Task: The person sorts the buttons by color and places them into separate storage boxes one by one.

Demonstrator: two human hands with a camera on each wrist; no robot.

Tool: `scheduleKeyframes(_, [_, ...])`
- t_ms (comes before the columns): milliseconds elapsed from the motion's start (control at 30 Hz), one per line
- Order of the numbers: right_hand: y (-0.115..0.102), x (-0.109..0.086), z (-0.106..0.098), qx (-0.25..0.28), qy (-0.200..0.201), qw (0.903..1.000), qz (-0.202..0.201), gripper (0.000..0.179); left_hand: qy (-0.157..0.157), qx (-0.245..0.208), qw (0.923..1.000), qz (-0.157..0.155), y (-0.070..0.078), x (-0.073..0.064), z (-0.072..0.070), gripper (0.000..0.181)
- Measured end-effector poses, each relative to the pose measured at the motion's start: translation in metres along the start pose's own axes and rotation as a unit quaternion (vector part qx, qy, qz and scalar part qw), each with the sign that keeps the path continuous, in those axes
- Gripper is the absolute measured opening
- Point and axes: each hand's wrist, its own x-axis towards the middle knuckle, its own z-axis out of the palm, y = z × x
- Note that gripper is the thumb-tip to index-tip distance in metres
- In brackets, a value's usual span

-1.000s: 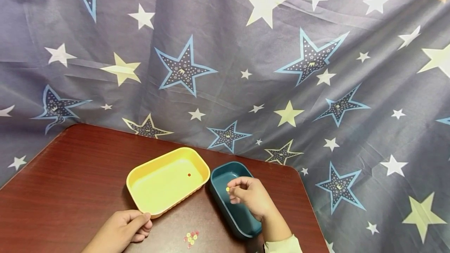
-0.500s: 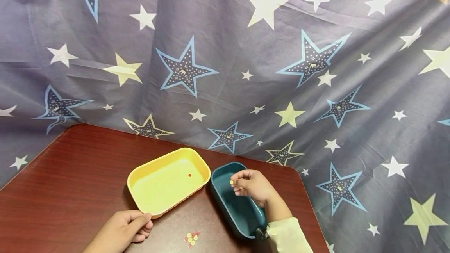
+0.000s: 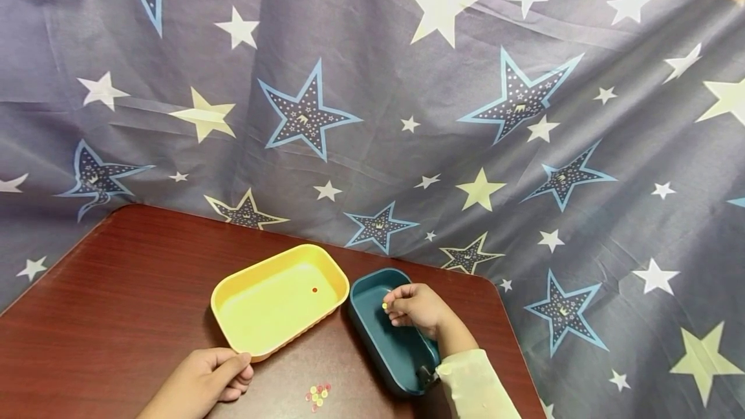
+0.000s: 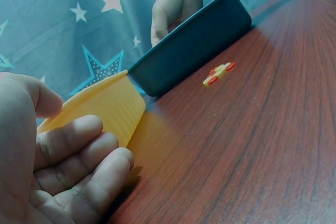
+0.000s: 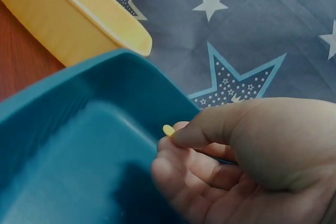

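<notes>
My right hand [image 3: 420, 309] is over the dark teal tray [image 3: 372, 341], pinching a small yellow disc [image 5: 168, 130] between thumb and fingers. The right wrist view shows the disc at the thumb tip, above the tray's inside. My left hand [image 3: 212, 374] grips the near corner of the yellow tray [image 3: 273, 309], its thumb over the rim and fingers curled below. Inside the yellow tray lies one small red disc [image 3: 315, 290]. A small cluster of red and yellow discs [image 3: 317, 396] lies on the table in front of the trays.
Both trays stand side by side on the reddish-brown wooden table [image 3: 145, 290], their near ends close together. A grey curtain [image 3: 372, 115] with a star print hangs right behind the table's far edge. A dark band shows on the right wrist.
My right hand has moved slightly right and away over the teal tray, still pinching the yellow disc. The left hand stays on the yellow tray's corner.
</notes>
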Motion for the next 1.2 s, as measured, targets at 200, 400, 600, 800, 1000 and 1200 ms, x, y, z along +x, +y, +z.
scheduleKeyframes(200, [0.006, 0.001, -0.001, 0.0, 0.0, 1.0, 0.007, 0.021, 0.002, 0.0, 1.0, -0.001, 0.0, 0.001, 0.001, 0.042])
scheduleKeyframes(400, [0.006, 0.0, 0.0, 0.0, -0.001, 1.0, 0.008, 0.026, 0.012, -0.004, 0.9998, -0.012, -0.001, 0.002, 0.002, 0.042])
scheduleKeyframes(600, [0.004, -0.001, 0.0, 0.002, 0.0, 1.0, 0.007, 0.028, 0.017, 0.001, 0.9998, -0.013, -0.001, 0.001, 0.003, 0.042])
scheduleKeyframes(800, [0.001, -0.005, 0.0, -0.001, 0.002, 1.0, 0.002, 0.028, 0.02, 0.005, 0.9997, -0.011, -0.002, 0.002, 0.003, 0.041])
scheduleKeyframes(1000, [-0.006, -0.012, -0.001, -0.018, -0.003, 0.9997, -0.014, 0.028, 0.022, 0.001, 0.9997, -0.013, -0.003, 0.002, 0.003, 0.042])
scheduleKeyframes(1200, [-0.014, -0.019, 0.003, -0.046, -0.006, 0.9985, -0.029, 0.025, 0.023, 0.004, 0.9997, -0.011, -0.002, 0.002, 0.003, 0.041])
